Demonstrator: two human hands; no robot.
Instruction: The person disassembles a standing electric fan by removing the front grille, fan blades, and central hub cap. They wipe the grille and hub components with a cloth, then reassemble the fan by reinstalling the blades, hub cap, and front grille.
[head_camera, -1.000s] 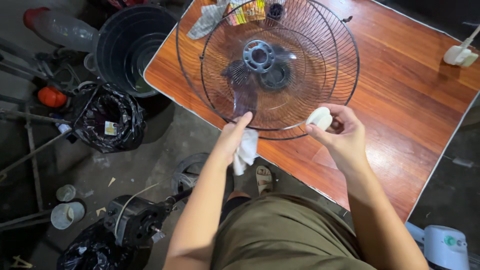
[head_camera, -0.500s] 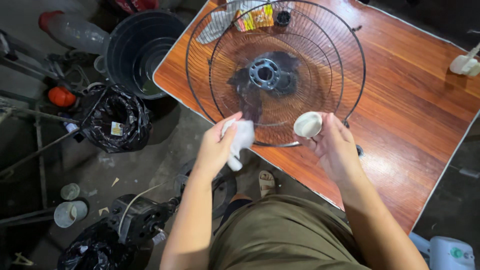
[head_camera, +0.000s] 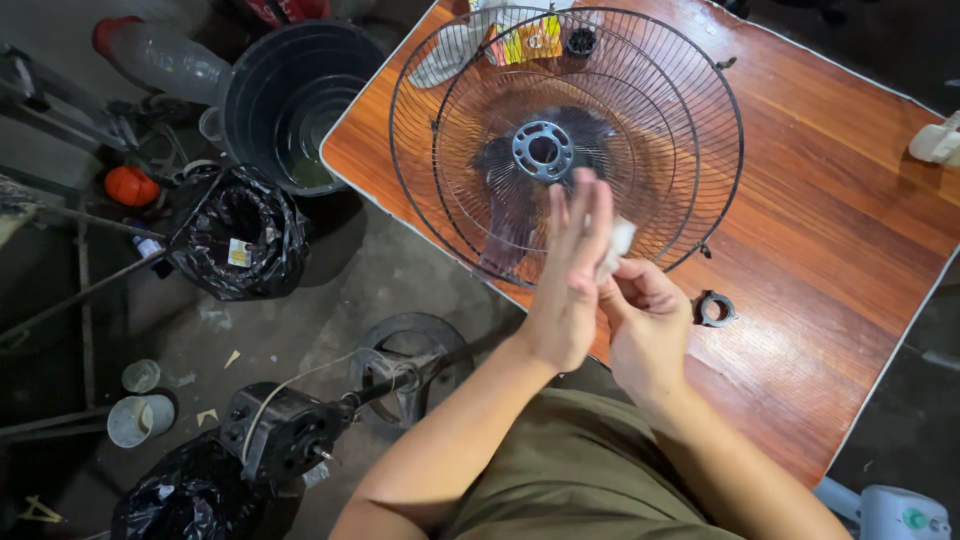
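White cloth (head_camera: 618, 240) betw. both hands, fan grille (head_camera: 565, 140) just beyond – table edge (head_camera: 420, 225) near.

A black bucket (head_camera: 290, 100) stood on the floor beside the wooden table (head_camera: 850, 260), a black bin bag (head_camera: 238, 235) just left of it. A clear plastic bottle (head_camera: 165, 58) lay farther back. A fan motor (head_camera: 285, 435) rested near a round base (head_camera: 410, 365).
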